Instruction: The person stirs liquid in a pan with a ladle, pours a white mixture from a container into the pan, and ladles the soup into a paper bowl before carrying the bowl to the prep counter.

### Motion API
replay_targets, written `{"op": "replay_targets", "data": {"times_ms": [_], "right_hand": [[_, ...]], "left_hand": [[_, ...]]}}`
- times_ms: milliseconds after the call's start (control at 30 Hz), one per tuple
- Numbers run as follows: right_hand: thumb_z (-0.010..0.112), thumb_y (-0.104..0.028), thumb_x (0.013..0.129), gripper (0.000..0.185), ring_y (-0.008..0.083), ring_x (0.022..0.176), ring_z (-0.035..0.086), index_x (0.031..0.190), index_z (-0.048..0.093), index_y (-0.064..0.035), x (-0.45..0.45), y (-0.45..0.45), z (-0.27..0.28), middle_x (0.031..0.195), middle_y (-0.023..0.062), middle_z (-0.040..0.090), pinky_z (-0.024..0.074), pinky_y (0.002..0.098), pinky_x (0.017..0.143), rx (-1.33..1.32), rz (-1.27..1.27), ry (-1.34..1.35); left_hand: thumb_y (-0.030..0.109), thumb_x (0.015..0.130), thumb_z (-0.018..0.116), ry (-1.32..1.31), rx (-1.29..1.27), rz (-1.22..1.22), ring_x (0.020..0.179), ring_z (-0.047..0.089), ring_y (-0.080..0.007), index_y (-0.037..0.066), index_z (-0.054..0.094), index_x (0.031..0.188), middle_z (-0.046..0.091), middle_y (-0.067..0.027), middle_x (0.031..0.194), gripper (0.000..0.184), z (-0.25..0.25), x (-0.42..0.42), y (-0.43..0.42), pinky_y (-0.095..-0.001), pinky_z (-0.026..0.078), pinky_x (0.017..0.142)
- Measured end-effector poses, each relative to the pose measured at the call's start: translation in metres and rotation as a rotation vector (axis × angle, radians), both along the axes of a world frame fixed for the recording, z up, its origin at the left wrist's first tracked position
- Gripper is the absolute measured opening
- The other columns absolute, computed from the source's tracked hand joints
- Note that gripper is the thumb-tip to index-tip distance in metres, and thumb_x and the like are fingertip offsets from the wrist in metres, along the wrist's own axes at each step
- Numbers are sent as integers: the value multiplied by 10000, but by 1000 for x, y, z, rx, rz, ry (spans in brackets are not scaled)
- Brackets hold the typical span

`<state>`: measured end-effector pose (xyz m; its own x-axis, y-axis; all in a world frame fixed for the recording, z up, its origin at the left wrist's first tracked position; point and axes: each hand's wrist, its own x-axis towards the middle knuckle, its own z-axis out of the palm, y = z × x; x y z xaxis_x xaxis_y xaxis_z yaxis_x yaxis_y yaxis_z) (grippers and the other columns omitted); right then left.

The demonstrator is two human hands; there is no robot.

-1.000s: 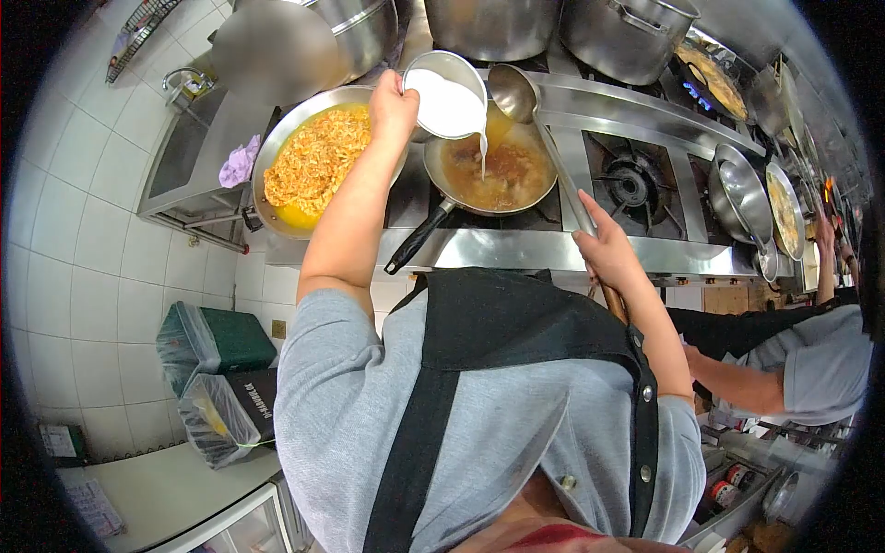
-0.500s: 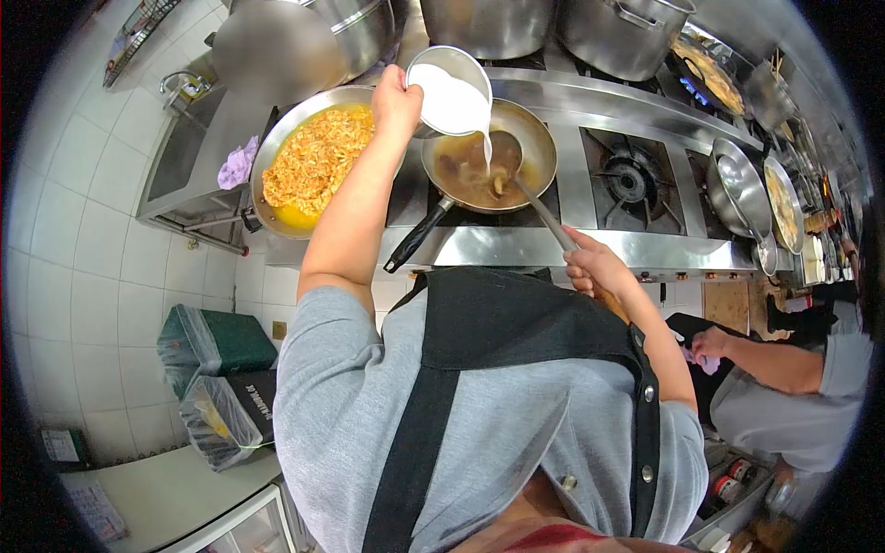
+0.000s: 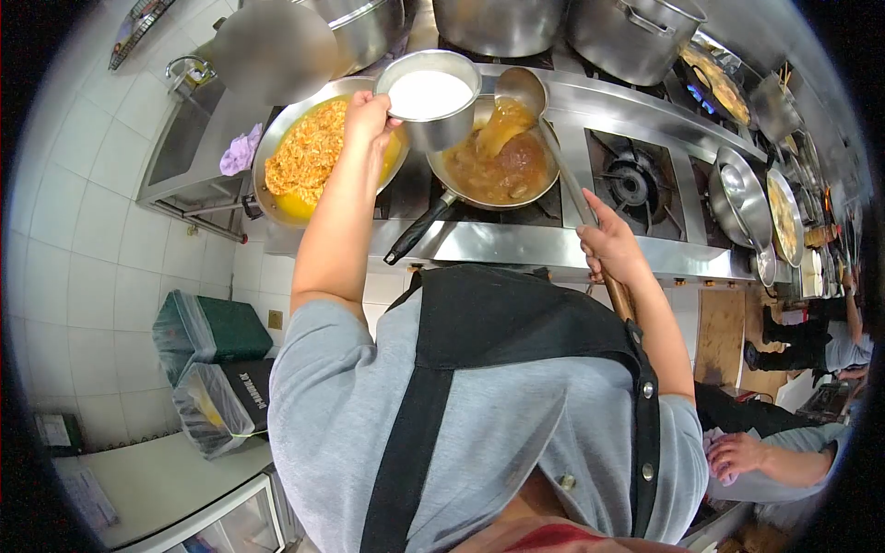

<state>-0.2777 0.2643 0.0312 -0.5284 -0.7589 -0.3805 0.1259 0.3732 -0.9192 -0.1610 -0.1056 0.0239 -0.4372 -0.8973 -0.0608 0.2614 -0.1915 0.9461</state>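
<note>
My left hand (image 3: 371, 122) is closed on the rim side of a metal bowl (image 3: 442, 132) of white liquid (image 3: 429, 95); the bowl is nearly level, over the left edge of the frying pan (image 3: 452, 189). Wrapped round the wooden-ended handle of a long ladle (image 3: 522, 90) is my right hand (image 3: 608, 241). The ladle's head is raised above the pan's far right side, and brown liquid (image 3: 505, 129) falls from it into the brown sauce. To the left, a wide pan (image 3: 261, 170) holds orange shredded food in yellow liquid, partly behind my left forearm.
Large steel pots (image 3: 502, 28) line the back. An unused burner (image 3: 631, 180) lies right of the pan, then a steel bowl (image 3: 737, 207) with a ladle. A lit burner flames at back right. A purple cloth (image 3: 241, 150) lies left. Other people stand at right, one holding a cloth.
The metal bowl has tipped back and moved left, and its white stream has stopped. The ladle has risen out of the sauce. The nearby co-worker has shifted toward the lower right.
</note>
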Motion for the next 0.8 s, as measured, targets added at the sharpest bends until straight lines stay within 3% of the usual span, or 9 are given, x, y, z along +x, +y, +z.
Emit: {"op": "replay_targets", "data": {"times_ms": [333, 400, 433, 500, 533, 600, 633, 700, 800], "right_hand": [[519, -89, 775, 634, 148, 432, 463, 1365, 299, -161, -26, 11, -59, 607, 71, 505, 388, 294, 408, 144, 106, 743], [503, -100, 791, 621, 131, 423, 446, 1370, 282, -143, -12, 17, -38, 596, 49, 485, 366, 281, 381, 306, 82, 353], [503, -100, 791, 621, 131, 423, 446, 1370, 282, -143, -7, 20, -33, 596, 49, 485, 366, 281, 381, 307, 86, 352], [490, -120, 809, 610, 94, 403, 396, 1375, 261, -135, -1, 25, -25, 582, 16, 441, 324, 252, 348, 181, 68, -164], [490, -120, 809, 610, 94, 403, 396, 1375, 261, -135, 0, 23, -20, 582, 16, 441, 324, 252, 348, 185, 72, -166], [486, -128, 834, 606, 57, 383, 308, 1384, 233, -157, 1, 19, -12, 599, -19, 392, 279, 202, 332, 84, 48, -541], [486, -128, 834, 606, 57, 383, 308, 1384, 233, -157, -1, 18, -14, 599, -19, 392, 279, 202, 332, 87, 50, -544], [486, -121, 832, 625, 60, 381, 317, 1386, 198, -150, -7, 15, -19, 592, -9, 405, 277, 210, 320, -49, -16, -870], [488, -115, 837, 631, 62, 377, 321, 1387, 181, -151, -5, 9, -15, 603, -10, 417, 280, 213, 315, -76, 15, -825]], "left_hand": [[-62, 701, 464, -10, -102, 29, 434, 458, -152, 59, 375, 751, 474, -69, 635, 159, -4, 46, 21, -260, 398, 349], [-52, 701, 461, -23, -98, 51, 433, 459, -145, 56, 380, 764, 479, -70, 641, 149, -7, 58, 25, -254, 400, 351], [-52, 701, 461, -24, -96, 55, 433, 459, -145, 56, 380, 764, 479, -70, 641, 149, -10, 62, 25, -254, 400, 351], [-45, 699, 463, 22, -79, 59, 438, 460, -138, 55, 383, 784, 477, -69, 644, 153, -19, 71, 26, -251, 400, 352], [-45, 699, 463, 19, -75, 64, 438, 460, -138, 55, 383, 784, 477, -69, 644, 153, -19, 75, 30, -251, 400, 352], [-42, 699, 466, 39, -47, 95, 443, 460, -132, 54, 386, 801, 481, -65, 651, 162, -17, 82, 39, -243, 397, 356], [-42, 699, 466, 36, -45, 98, 443, 460, -132, 54, 386, 801, 481, -65, 651, 162, -18, 86, 41, -243, 397, 356], [-42, 702, 468, -9, -24, 163, 448, 460, -127, 60, 386, 804, 491, -61, 661, 165, -20, 94, 42, -232, 388, 359], [-45, 704, 466, 59, -26, 152, 449, 458, -121, 68, 388, 798, 499, -57, 666, 167, -20, 110, 45, -226, 380, 360]]}}
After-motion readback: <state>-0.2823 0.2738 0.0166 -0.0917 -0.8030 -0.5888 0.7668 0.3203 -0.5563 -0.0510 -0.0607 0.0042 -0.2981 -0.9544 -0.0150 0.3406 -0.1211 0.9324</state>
